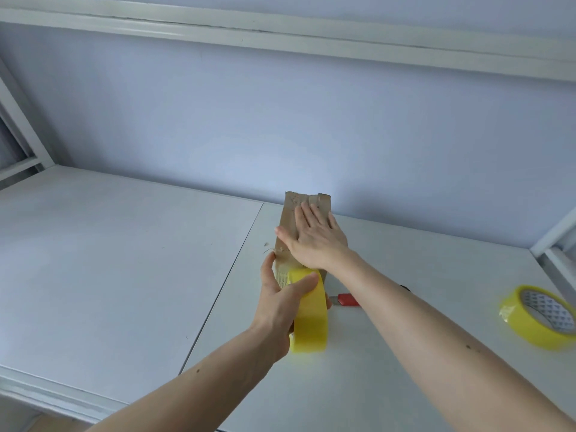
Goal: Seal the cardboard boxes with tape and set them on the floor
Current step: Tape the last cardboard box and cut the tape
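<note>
Matt brown cardboard box (291, 221) with rough, torn edges; glossy yellow plastic tape roll (310, 319); smooth, matt white tabletop (124, 260).

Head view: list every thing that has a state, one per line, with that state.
Box: lying on the table, flaps shut, pressed flat from above.
Right hand: fingers straight, palm pressing the box.
Left hand: grip curled round the roll.
Roll: held on edge at the box's near end.
Spare roll: lying on the table at the right, untouched.
Red cutter: lying on the table, partly hidden by the right arm.
</note>
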The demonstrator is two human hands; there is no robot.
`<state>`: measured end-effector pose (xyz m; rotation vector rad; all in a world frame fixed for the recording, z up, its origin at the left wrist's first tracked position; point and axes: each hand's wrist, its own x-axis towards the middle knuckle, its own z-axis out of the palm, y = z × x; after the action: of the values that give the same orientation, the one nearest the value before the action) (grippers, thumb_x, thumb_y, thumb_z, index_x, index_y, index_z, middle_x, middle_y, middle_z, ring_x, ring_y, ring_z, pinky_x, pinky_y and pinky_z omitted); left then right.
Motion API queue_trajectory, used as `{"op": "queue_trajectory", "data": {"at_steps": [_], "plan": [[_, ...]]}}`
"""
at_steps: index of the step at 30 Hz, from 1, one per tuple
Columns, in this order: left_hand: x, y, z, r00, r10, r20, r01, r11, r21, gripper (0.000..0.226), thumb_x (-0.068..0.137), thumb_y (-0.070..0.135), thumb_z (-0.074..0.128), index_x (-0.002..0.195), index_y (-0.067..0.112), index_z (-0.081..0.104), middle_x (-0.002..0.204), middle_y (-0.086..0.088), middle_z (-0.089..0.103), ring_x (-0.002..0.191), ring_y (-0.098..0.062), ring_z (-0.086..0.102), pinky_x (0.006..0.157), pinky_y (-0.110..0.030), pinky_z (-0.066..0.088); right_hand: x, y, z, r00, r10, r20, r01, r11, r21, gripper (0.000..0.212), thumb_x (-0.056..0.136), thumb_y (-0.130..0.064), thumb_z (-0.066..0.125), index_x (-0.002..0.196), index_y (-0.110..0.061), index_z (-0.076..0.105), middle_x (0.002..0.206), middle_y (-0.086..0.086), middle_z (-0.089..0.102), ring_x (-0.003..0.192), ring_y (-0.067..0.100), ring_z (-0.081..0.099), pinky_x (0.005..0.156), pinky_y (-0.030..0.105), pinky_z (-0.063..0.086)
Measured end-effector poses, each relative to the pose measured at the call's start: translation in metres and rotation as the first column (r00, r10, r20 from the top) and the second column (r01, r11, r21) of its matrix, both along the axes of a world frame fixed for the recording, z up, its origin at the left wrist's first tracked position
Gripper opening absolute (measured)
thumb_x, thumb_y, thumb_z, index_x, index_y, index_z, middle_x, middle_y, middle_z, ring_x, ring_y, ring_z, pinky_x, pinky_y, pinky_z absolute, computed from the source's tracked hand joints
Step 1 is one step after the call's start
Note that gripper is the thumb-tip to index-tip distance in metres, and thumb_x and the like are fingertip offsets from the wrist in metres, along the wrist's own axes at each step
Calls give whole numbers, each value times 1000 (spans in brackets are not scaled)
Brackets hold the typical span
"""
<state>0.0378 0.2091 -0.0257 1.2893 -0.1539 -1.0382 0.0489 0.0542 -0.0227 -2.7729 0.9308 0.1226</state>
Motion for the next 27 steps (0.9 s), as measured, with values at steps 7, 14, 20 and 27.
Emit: {"op": "queue_trajectory", "data": {"at_steps": [7, 14, 20, 27], "plan": [[5, 1, -2, 1000, -17, -2, 17, 1000, -12, 80, 91, 17, 74, 144, 52, 25, 92, -18, 77, 83, -37, 76, 81, -50, 60, -29, -3, -14, 857, 34, 514, -99, 990, 98, 69, 101, -60, 31, 154, -15, 35, 161, 1, 33, 152, 15, 18, 124, 40, 9], [5, 6, 1, 997, -55, -60, 52, 998, -36, 69, 93, 13, 70, 136, 46, 28, 92, -23, 75, 76, -36, 72, 81, -48, 58, -34, -12, -52, 589, 16, 808, 26, 999, -39, 57, 102, -47, 28, 117, -19, 75, 127, -10, 68, 134, 7, 49, 99, 28, 50], [17, 14, 10, 998, -68, -17, 67, 996, -54, 81, 93, 2, 61, 147, 47, 21, 97, -21, 76, 82, -34, 74, 90, -48, 56, -15, -9, -28, 634, -65, 771, 170, 984, -57, 59, 102, -46, 24, 98, -25, 80, 105, -16, 74, 120, 3, 57, 76, 36, 56], [31, 9, 37, 991, -127, 43, 129, 991, -46, 77, 97, 11, 63, 154, 32, 16, 91, -15, 78, 79, -28, 74, 88, -44, 58, 3, -20, 14, 718, -275, 640, 223, 961, 163, 56, 108, -42, 26, 102, -25, 79, 116, -1, 72, 112, 24, 59, 90, 38, 45]]}}
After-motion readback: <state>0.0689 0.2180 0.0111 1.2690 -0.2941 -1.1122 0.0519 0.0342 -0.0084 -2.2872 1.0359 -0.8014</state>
